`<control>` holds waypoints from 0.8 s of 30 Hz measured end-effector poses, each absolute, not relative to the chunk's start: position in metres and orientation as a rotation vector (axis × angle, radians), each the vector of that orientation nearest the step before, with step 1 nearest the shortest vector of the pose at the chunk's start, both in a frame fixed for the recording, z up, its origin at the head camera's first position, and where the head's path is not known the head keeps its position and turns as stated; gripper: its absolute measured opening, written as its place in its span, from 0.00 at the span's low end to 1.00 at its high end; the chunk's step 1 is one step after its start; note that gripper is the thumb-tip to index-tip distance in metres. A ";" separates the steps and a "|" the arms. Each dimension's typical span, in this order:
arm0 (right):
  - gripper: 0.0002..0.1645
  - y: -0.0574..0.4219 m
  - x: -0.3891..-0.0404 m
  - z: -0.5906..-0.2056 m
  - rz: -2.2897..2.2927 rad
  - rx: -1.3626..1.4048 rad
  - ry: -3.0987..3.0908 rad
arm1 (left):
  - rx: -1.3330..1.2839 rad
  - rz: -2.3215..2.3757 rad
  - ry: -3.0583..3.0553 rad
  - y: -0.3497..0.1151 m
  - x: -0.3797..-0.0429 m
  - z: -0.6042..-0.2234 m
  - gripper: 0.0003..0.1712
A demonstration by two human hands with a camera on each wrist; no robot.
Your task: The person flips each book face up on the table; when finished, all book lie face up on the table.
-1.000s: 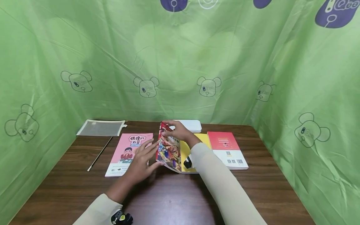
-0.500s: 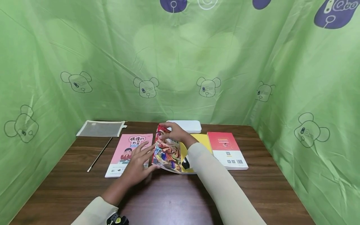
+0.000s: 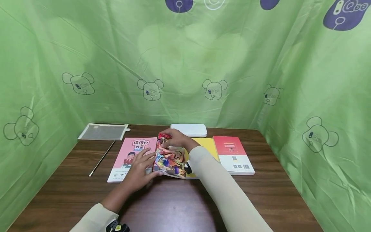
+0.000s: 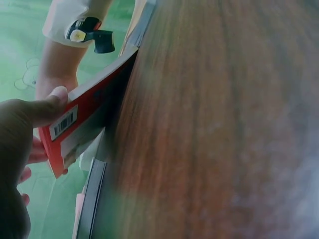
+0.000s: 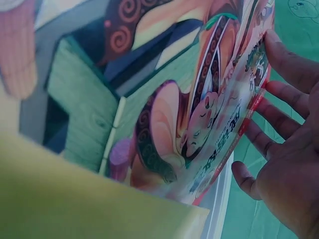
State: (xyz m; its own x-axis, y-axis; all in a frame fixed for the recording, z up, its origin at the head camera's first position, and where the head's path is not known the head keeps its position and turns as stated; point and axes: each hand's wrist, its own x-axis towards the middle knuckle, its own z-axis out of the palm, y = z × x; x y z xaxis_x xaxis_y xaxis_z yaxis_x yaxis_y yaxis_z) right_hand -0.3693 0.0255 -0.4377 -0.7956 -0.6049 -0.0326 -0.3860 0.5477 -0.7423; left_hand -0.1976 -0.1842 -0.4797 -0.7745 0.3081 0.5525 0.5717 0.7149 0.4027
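An illustrated book (image 3: pixel 171 162) with a red top strip leans at a slant between a pink book (image 3: pixel 123 162) and a yellow book (image 3: pixel 204 143). Its right edge is low beside the yellow book, its left edge raised. My left hand (image 3: pixel 139 169) holds the lower left corner; in the left wrist view the thumb (image 4: pixel 57 97) lies over the edge near a barcode on the red back. At the top left, my right hand (image 3: pixel 176 139) grips the book, with thumb on the cover (image 5: pixel 214 114) and fingers behind it in the right wrist view.
A red and white book (image 3: pixel 233 156) lies right of the yellow one. Behind are a white case (image 3: pixel 189 130) and a mesh pouch (image 3: pixel 102 132); a thin stick (image 3: pixel 101 158) lies left of the pink book. Green cloth (image 3: pixel 185 64) encloses the table (image 3: pixel 174 206).
The illustrated book has tipped down to the left from a steeper stance, its cover now facing up more. Both hands have moved left with it, and the white case shows more.
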 end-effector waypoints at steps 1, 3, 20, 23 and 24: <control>0.41 0.024 -0.369 -0.438 -1.086 -0.811 2.505 | -0.666 -0.787 -2.481 -0.185 -0.198 -0.481 0.42; 0.40 0.021 -0.368 -0.438 -1.057 -0.786 2.514 | -0.653 -0.779 -2.506 -0.185 -0.197 -0.483 0.42; 0.37 0.005 -0.369 -0.450 -0.878 -0.695 2.584 | -0.604 -0.705 -2.663 -0.188 -0.193 -0.488 0.37; 0.36 0.004 -0.368 -0.449 -0.828 -0.705 2.609 | -0.588 -0.704 -2.684 -0.188 -0.193 -0.491 0.37; 0.36 0.004 -0.368 -0.450 -0.812 -0.706 2.615 | -0.581 -0.704 -2.693 -0.188 -0.193 -0.492 0.37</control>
State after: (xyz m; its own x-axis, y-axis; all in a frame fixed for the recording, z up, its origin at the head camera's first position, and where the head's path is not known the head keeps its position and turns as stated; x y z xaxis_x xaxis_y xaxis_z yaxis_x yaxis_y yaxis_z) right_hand -0.3682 0.0035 -0.4496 -0.8295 -0.5391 -0.1461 -0.3616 0.7177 -0.5951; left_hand -0.1932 -0.1879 -0.4917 -0.8742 0.3055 0.3774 0.4512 0.7983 0.3989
